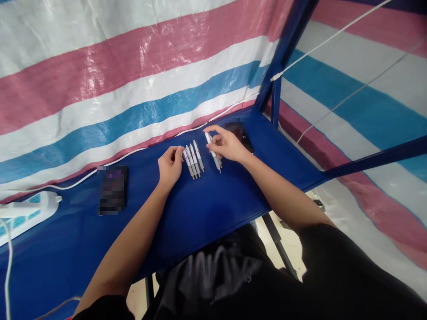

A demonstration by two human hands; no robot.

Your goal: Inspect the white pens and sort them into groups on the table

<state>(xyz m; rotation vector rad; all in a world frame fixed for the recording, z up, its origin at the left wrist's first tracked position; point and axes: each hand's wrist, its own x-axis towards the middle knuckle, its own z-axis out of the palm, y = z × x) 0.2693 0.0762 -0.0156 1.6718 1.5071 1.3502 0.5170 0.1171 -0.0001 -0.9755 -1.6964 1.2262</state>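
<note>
Several white and grey click pens (193, 161) lie side by side on the blue table (200, 213), tips pointing towards me. My left hand (170, 165) is at the left end of this row. Its fingers are curled and pinched beside the upper end of the leftmost pen; what is between them, if anything, is hidden. To the right of the row, my right hand (225, 143) has a pen (212, 151) between thumb and fingers, with the index finger reaching over its upper end. More pen tips show under that hand, partly covered by the fingers.
A dark blurred-out object (113, 189) lies left of my left hand, and another dark object (245, 135) sits behind my right hand. A white power strip (33, 213) is at the far left. A white cable (130, 153) follows the striped sheet (133, 75); blue frame posts (275, 98) stand right.
</note>
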